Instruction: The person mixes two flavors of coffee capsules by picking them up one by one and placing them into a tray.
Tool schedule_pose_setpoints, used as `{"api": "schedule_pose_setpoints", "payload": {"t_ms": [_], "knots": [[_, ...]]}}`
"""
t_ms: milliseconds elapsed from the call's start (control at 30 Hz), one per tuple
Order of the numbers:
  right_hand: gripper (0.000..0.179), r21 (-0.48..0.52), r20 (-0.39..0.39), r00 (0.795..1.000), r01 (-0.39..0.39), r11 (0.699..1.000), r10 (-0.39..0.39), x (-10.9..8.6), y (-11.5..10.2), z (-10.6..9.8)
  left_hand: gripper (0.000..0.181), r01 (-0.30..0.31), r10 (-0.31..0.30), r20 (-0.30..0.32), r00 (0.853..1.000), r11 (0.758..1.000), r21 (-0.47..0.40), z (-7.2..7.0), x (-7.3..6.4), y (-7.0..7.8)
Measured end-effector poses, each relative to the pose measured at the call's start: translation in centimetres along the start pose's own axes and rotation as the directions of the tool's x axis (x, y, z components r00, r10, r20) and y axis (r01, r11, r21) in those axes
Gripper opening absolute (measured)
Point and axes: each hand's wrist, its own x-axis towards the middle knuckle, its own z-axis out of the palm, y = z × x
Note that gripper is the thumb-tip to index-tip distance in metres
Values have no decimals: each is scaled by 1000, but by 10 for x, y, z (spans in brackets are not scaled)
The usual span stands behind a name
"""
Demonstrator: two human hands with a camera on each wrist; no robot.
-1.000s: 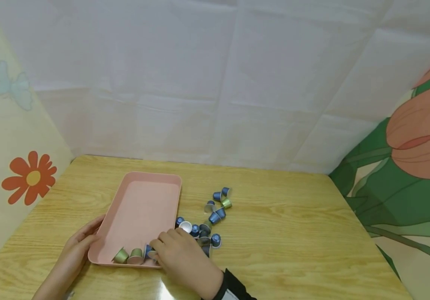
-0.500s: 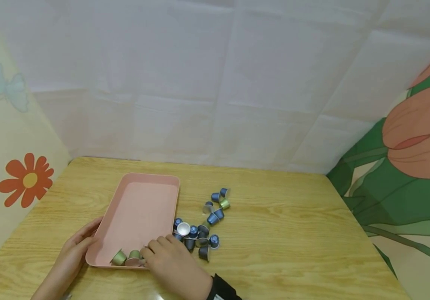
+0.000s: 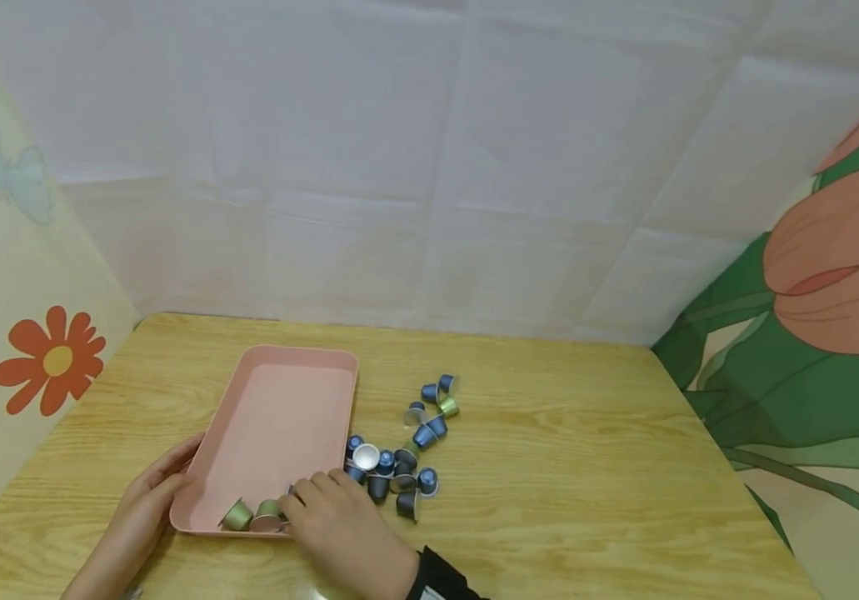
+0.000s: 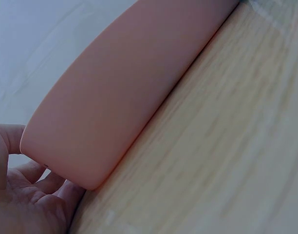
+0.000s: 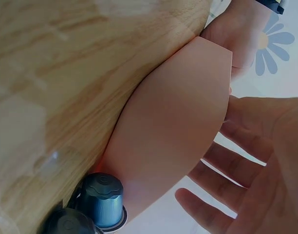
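Left hand: pink tray gripped at edge | right hand: fingertips hidden, pinch cannot be told | between hands: green capsules already placed in tray | beyond right hand: loose capsules left on tabletop, early stage judged

- Head view: right hand covers near-right corner of pink tray; capsule at its fingertips mostly hidden, can't tell if pinched.
- Left hand: some fingers hidden by tray; cut by left wrist view's left edge.
- Tray's far end: cropped at top, left wrist view.
- Dark capsule: cut off, right wrist view's bottom edge.
- Right sleeve: cropped at bottom, head view.
- Capsule markings: too small.
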Motion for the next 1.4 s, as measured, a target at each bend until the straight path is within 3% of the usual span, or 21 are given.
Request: {"api": "schedule_pose_setpoints", "payload": {"t_ms": [267, 700, 900, 1233, 1400], "knots": [[16, 39, 50, 999, -15, 999, 13, 1, 3, -1, 44, -9, 9, 0, 1000, 1000, -11, 1, 2, -1], [16, 58, 50, 998, -47, 997, 44, 4, 12, -3, 46, 25, -25, -16, 1000, 1000, 15, -3, 2, 2], [21, 98, 52, 994, -101, 990, 96, 6, 22, -8, 45, 27, -27, -16, 1000, 1000, -1, -8, 0, 1], [29, 189, 141, 970, -221, 957, 197, -6, 82, -27, 45, 41, -40, -32, 999, 999, 8, -5, 0, -1], [29, 214, 128, 966, -249, 945, 226, -15, 116, -25, 46, 42, -41, -33, 999, 998, 42, -2, 1, -1]]}}
